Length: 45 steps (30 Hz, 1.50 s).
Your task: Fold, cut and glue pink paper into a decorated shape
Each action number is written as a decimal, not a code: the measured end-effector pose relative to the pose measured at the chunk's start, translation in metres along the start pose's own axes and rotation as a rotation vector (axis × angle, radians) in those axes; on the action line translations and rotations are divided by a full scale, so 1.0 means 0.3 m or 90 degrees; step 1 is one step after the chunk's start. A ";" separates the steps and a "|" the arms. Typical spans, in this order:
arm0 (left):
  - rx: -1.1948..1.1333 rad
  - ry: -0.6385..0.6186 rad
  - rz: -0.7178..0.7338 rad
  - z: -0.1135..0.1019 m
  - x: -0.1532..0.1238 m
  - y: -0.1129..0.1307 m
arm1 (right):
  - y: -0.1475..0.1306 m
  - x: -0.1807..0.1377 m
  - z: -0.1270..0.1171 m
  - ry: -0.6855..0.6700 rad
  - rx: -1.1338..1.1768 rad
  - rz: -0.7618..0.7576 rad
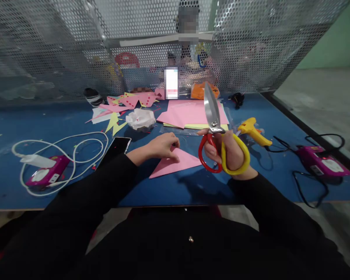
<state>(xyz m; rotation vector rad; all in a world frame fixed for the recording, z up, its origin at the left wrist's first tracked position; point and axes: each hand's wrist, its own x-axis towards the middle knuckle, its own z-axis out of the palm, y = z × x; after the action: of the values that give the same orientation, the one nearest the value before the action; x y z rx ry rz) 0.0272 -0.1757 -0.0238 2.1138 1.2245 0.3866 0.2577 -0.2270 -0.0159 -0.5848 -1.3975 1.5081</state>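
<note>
My right hand (235, 154) grips a pair of scissors (212, 109) by its red and yellow handle loops, above the table. The blades are together and point up and away from me. A folded pink paper triangle (177, 164) lies on the blue table in front of me. My left hand (165, 147) rests at its upper left edge, fingers curled and thumb on the paper. Some of the left fingertips are hidden behind the hand.
Behind lie a pink paper stack (198, 111), a crumpled white paper (140, 119) and pink and yellow scraps (134, 100). A phone (115, 151) and white cable (72, 155) lie left; a yellow glue gun (254, 131) and purple power socket (322, 160) right. A perforated metal screen (146, 23) stands behind.
</note>
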 end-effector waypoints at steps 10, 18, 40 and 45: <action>-0.302 0.219 -0.156 -0.131 -0.211 -0.048 | 0.075 0.013 0.026 0.154 -0.439 0.077; -0.466 0.428 -0.203 -0.104 -0.420 -0.044 | 0.130 0.013 0.088 0.098 -0.860 0.197; -0.569 0.490 -0.124 0.043 -0.303 0.060 | 0.126 0.065 0.226 0.070 -0.107 0.154; -0.599 0.467 -0.135 0.056 -0.277 0.037 | 0.137 0.056 0.222 0.087 0.040 0.193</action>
<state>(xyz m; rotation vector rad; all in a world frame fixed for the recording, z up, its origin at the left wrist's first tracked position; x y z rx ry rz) 0.0005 -0.2569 -0.0231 1.0276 1.2511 1.4006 0.1810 -0.2393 -0.0350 -0.8751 -1.1907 1.7081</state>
